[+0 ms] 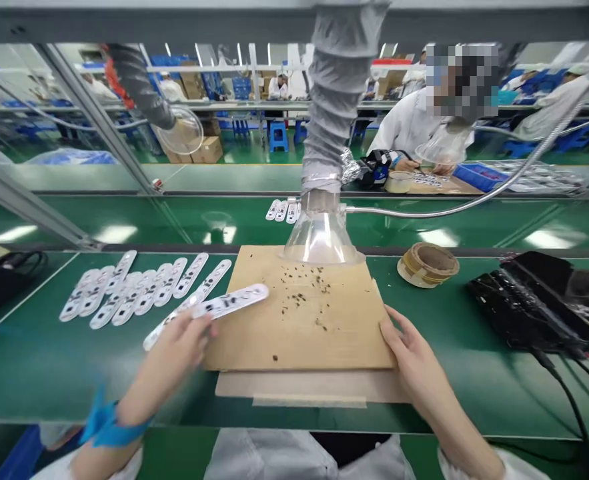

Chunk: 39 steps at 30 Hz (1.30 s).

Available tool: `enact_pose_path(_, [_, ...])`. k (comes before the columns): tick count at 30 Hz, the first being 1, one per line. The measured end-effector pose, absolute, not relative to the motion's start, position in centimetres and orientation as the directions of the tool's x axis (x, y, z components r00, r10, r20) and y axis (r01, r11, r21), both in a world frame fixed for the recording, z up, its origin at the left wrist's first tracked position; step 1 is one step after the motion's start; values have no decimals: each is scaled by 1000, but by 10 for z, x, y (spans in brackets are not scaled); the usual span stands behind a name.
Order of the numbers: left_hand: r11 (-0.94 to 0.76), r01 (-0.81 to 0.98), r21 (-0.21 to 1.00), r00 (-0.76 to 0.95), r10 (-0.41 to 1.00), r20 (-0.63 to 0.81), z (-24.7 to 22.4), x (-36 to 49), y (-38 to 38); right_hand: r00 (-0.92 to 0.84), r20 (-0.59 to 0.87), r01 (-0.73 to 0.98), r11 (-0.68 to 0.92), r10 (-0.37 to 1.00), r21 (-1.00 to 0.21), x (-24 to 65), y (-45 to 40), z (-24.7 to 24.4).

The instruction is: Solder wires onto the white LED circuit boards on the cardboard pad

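My left hand (187,337) pinches the near end of a long white strip (231,302) with dark parts on it, held over the left edge of a brown board (254,340). Small dark bits (299,298) are scattered on the board. At the board's right edge rests my right hand (409,340), its thumb on top and its fingers by the side. Several similar white strips (144,293) lie left of the board, one of them partly under my left hand. A clear funnel hood (323,237) on a grey hose hangs over the board's far edge.
A roll of tape (428,263) stands right of the board, with a black device and cables (539,303) farther right. More white strips (283,211) lie beyond the rail. A person (414,127) works across the line.
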<state>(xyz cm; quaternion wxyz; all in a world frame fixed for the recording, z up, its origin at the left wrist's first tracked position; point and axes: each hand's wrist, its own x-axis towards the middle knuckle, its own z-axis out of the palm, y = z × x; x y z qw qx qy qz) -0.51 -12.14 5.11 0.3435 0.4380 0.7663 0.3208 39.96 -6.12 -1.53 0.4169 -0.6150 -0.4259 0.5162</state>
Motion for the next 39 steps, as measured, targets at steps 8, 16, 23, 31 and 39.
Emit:
enact_pose_path(8, [184, 686, 704, -23, 972, -232, 34, 50, -99, 0, 247, 895, 110, 969, -432, 417, -88, -32])
enact_pose_path(16, [522, 813, 258, -514, 852, -103, 35, -76, -129, -551, 259, 734, 609, 793, -302, 335, -64, -20])
enact_pose_path(23, [505, 852, 139, -461, 848, -262, 31, -64, -131, -662, 247, 666, 706, 708, -241, 296, -62, -27])
enact_pose_path(31, [480, 856, 190, -391, 844, -368, 48, -55, -122, -608, 229, 658, 644, 760, -390, 344, -58, -24])
enact_pose_path(39, [469, 785, 405, -385, 881, -274, 48, -53, -107, -595, 205, 639, 613, 777, -466, 351, -59, -23])
